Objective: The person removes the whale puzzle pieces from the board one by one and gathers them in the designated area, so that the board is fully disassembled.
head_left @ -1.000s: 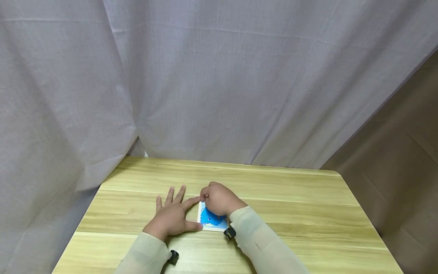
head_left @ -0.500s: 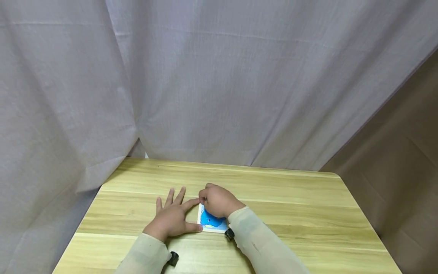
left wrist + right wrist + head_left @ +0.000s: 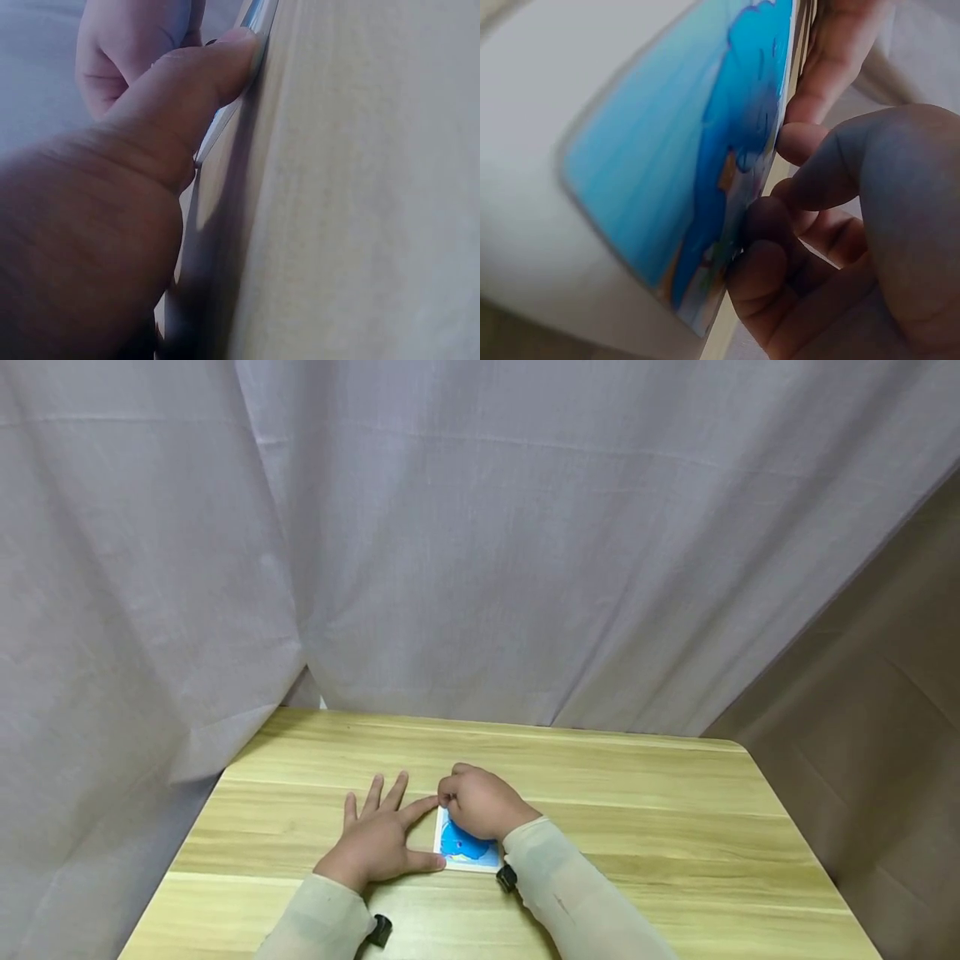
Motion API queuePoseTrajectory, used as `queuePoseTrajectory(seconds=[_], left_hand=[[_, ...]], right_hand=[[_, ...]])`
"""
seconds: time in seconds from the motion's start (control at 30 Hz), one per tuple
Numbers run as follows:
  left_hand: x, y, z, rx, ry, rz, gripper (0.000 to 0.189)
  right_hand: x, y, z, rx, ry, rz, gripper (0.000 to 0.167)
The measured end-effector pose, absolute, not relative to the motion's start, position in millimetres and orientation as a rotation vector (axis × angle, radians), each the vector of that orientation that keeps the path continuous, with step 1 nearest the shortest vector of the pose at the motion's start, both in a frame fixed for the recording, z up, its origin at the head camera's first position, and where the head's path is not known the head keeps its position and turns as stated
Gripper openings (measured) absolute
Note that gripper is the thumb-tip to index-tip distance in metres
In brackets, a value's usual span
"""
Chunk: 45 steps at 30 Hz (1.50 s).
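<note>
A thin square picture board (image 3: 471, 853) with a white border and a blue cartoon figure lies flat on the table. Its upper part is hidden beneath my right hand (image 3: 483, 800). With fingers spread, my left hand (image 3: 377, 843) rests along the left side; its thumb presses the near left corner and its index finger reaches the far left corner. At that far corner the curled right fingertips pinch at the board's edge. The right wrist view shows the right hand (image 3: 832, 232) bent over the picture (image 3: 652, 157); whether a small loose part is between the fingertips is unclear.
The wooden table (image 3: 637, 827) extends around both hands. Grey cloth (image 3: 480, 552) hangs behind its far edge, and a brown drape (image 3: 885, 735) hangs at the right. Each sleeved wrist wears a small black device (image 3: 381, 931).
The right fingers have shifted only slightly at the far left corner of the board. Left hand and board stay in place; the head view tilts a little.
</note>
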<state>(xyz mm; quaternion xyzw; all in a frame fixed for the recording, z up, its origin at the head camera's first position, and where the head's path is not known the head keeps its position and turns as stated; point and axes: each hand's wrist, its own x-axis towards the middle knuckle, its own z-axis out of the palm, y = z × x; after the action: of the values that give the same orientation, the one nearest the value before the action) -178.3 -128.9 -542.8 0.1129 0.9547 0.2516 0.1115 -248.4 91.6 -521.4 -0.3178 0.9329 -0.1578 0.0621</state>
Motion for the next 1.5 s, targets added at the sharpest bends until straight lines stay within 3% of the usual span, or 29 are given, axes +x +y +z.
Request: queuePoseTrajectory(seconds=[0.47, 0.7, 1.17, 1.5], left_hand=[[-178, -129, -545, 0.345, 2.823, 0.737, 0.097], [-178, -129, -543, 0.363, 2.839, 0.736, 0.096], [-177, -130, -539, 0.361, 2.839, 0.759, 0.096], [-177, -128, -541, 0.358, 2.835, 0.766, 0.099]], right_hand=[[-248, 83, -523, -0.903, 2.846, -0.468, 0.03], [-244, 77, -516, -0.667, 2.808, -0.468, 0.016], [-236, 56, -506, -0.45, 2.825, -0.304, 0.063], [-230, 42, -509, -0.438, 2.9, -0.225, 0.051]])
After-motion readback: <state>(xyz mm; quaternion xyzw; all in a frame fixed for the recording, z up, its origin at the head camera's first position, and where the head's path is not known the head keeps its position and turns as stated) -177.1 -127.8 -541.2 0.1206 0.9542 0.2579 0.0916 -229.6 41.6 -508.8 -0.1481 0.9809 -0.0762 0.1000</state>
